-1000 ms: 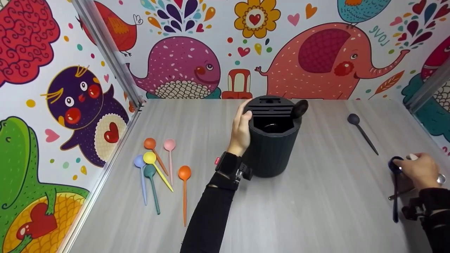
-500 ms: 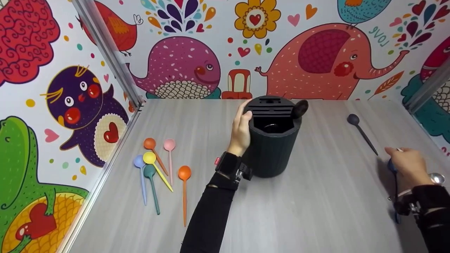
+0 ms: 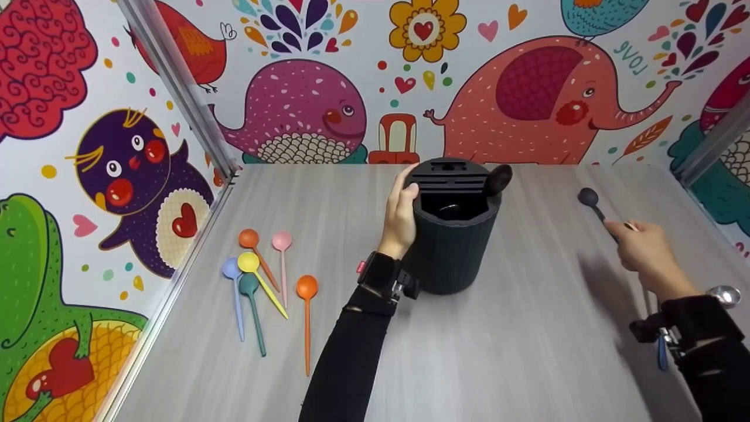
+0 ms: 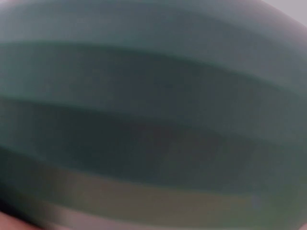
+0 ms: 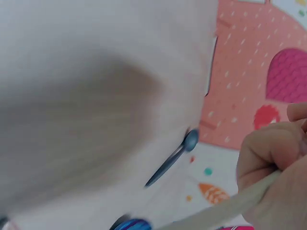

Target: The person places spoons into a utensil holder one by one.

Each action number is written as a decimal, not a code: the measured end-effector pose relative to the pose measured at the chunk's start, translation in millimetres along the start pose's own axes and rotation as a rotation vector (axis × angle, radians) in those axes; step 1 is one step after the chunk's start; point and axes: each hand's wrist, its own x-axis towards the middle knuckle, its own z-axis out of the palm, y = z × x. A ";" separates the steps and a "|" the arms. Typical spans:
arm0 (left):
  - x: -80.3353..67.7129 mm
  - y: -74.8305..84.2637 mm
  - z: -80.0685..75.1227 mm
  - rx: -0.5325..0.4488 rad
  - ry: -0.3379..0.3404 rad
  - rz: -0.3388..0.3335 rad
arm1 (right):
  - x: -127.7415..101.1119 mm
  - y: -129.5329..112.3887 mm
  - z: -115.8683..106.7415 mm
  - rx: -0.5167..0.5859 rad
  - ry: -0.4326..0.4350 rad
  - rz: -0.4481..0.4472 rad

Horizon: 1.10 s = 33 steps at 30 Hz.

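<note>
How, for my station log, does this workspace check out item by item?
Surface: grey wood-grain table; no spills seen.
Job's things: dark holder upright, a spoon bowl sticking out of it; black spoon lying at right; pale handle in hand.
Clutter: six coloured spoons at left; blue spoon and metal spoon by the right wrist.
Grips: left hand holds the holder's side; right hand grips the pale handle, over the black spoon's shaft.
Cables: nothing seen.
Surroundings: cartoon-animal walls.
</note>
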 end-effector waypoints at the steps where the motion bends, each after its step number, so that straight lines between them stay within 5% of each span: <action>1: 0.0 -0.1 -0.1 0.000 -0.001 0.000 | -0.4 -1.9 3.0 0.024 -0.010 -0.021; 23: -1.2 1.8 -0.4 0.004 0.005 -0.026 | -28.3 -69.0 62.6 0.338 -0.180 -0.308; 33: -0.9 0.2 0.0 0.004 0.008 -0.015 | -38.8 -100.5 84.4 0.380 -0.138 -0.444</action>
